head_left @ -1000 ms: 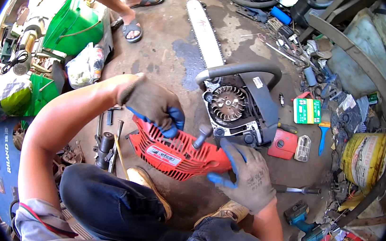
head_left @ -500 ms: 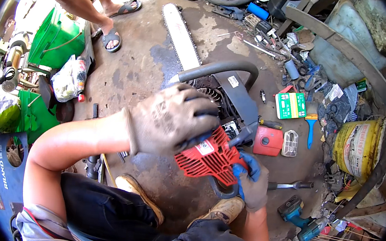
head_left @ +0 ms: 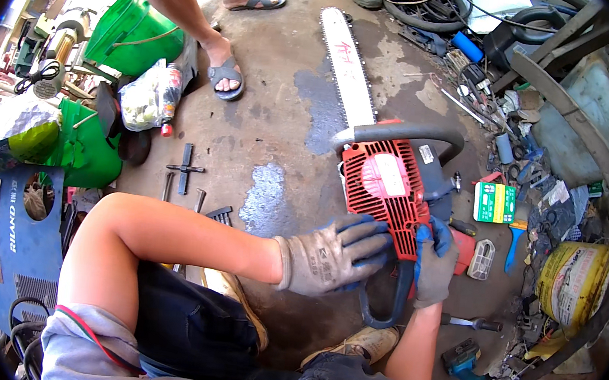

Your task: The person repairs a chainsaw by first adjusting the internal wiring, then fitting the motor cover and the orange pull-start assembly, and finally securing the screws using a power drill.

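Observation:
A chainsaw lies on the floor in front of me, its long guide bar (head_left: 350,64) pointing away. Its red slotted starter cover (head_left: 378,170) now sits against the body, below the dark front handle (head_left: 409,132). My left hand (head_left: 338,255), in a grey glove with blue fingers, has its fingers stretched out by the cover's near left edge. My right hand (head_left: 434,269), gloved alike, is closed at the cover's near right corner; its fingertips are partly hidden. Between both hands is the dark rear handle (head_left: 389,305).
Right of the saw lie a red cover (head_left: 464,255), a green and yellow box (head_left: 494,203), a blue brush (head_left: 514,244) and a cordless drill (head_left: 466,366). A cross wrench (head_left: 185,169) is at left. A person's sandaled foot (head_left: 226,76) stands beyond, near green buckets (head_left: 130,35).
The red starter cover has gone from tilted near me to flat against the saw body. My left hand has left its top and moved to its near edge. The whole view has shifted.

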`<action>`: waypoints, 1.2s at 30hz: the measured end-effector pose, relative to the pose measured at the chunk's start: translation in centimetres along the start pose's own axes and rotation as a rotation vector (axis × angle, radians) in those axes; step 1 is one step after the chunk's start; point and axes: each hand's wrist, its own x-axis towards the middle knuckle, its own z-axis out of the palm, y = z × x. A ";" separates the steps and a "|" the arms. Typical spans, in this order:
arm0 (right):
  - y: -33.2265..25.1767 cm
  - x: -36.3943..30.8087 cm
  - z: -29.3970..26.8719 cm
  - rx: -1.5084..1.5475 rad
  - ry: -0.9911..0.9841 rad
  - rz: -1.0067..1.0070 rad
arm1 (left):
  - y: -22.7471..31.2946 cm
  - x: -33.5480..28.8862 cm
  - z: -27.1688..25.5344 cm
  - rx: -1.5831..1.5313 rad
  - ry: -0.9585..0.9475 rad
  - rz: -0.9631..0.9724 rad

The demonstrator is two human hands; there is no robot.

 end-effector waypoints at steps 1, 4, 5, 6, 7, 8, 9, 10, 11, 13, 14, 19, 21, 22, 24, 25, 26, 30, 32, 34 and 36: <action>0.2 0.3 0.2 -0.053 -0.016 -0.009 | -0.3 -0.2 0.1 0.004 0.000 -0.037; -1.1 0.3 -0.1 -0.556 -0.026 -0.148 | -1.4 0.0 -0.5 0.032 -0.005 -0.114; -1.9 0.1 -0.3 -0.780 -0.027 -0.209 | -1.7 0.2 -0.7 0.056 0.003 -0.123; -2.5 -0.3 -0.5 -0.948 0.001 -0.215 | -2.0 0.5 -0.9 0.079 0.011 -0.131; -2.5 -0.3 -1.2 -0.861 -0.004 -0.188 | -2.3 0.8 -1.1 0.104 0.017 -0.142; -2.5 0.0 -1.8 -0.773 -0.010 -0.162 | -2.6 1.1 -1.5 0.066 0.044 -0.190; -2.6 0.2 -2.6 -0.687 -0.015 -0.134 | -3.0 1.7 -2.1 0.024 0.108 -0.228; -2.8 0.7 -3.0 -0.553 -0.013 -0.136 | -3.8 2.2 -2.4 0.046 0.145 -0.239; -2.9 1.5 -3.3 -0.418 -0.013 -0.138 | -4.6 2.5 -2.7 0.068 0.180 -0.254; -2.9 3.5 -3.8 -0.154 -0.003 -0.148 | -5.2 3.3 -2.6 0.049 0.147 -0.264; -2.9 4.2 -3.3 -0.099 -0.072 -0.186 | -4.9 3.6 -2.7 0.028 0.137 -0.292; -2.2 8.1 -2.4 -0.097 -0.401 -0.162 | -3.9 7.2 -1.5 0.062 0.062 -0.385; -2.4 8.7 -2.4 -0.139 -0.443 -0.105 | -4.0 7.7 -0.4 0.089 0.050 -0.418; -2.6 8.9 -2.6 -0.254 -0.469 -0.108 | -4.1 7.9 0.1 0.106 0.043 -0.436; -2.8 9.3 -2.7 -0.400 -0.479 -0.101 | -4.1 8.0 0.7 0.115 0.051 -0.451; -2.9 9.5 -2.9 -0.432 -0.464 -0.086 | -4.1 8.0 0.9 0.116 0.051 -0.459; -3.0 9.8 -3.1 -0.464 -0.450 -0.072 | -4.2 8.2 1.1 0.107 0.059 -0.470; -3.8 10.0 -3.1 -0.547 -0.358 -0.078 | -3.9 8.9 0.9 0.128 0.042 -0.495; -4.5 9.7 -2.6 -0.694 -0.357 -0.093 | -3.7 9.1 1.0 0.148 0.040 -0.525; -4.3 9.1 -2.4 -0.721 -0.342 -0.128 | -3.3 9.4 1.3 0.167 0.038 -0.558; -4.1 9.3 -2.5 -0.747 -0.377 -0.106 | -3.0 9.5 1.4 0.166 0.040 -0.588</action>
